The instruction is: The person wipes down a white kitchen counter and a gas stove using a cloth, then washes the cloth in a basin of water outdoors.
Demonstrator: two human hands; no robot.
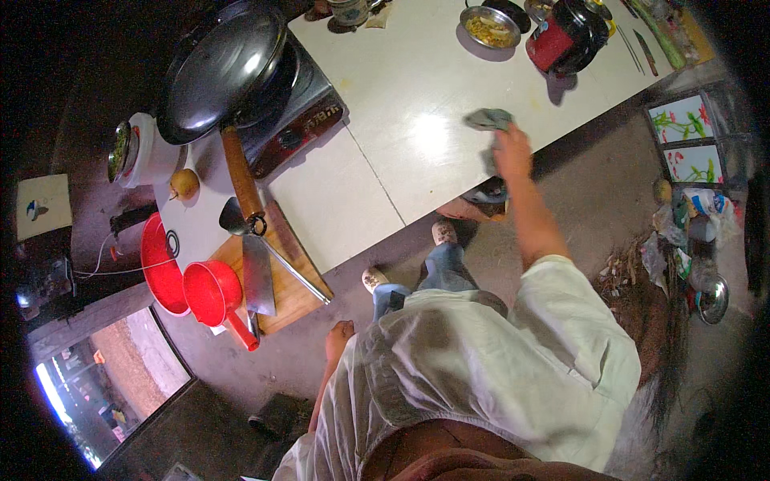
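My right hand (512, 150) is stretched out over the pale tabletop (385, 84), near its front edge. It grips a grey-green cloth (488, 119), which lies against the surface and is slightly blurred. My left hand (340, 334) hangs low beside my body, in front of the counter and off its surface, with the fingers curled; nothing shows in it. Nearest to that hand are a wooden cutting board (295, 282) with a cleaver (258, 273) and a long-handled metal spatula (292, 267) on it.
A wok (222, 72) with a wooden handle sits on a stove (301, 129) at left. Red plastic basin (157, 264), red ladle (210, 291) and a round fruit (184, 184) stand near it. Farther right are a metal dish of food (490, 31), a red-black cooker (565, 39) and a knife (646, 53).
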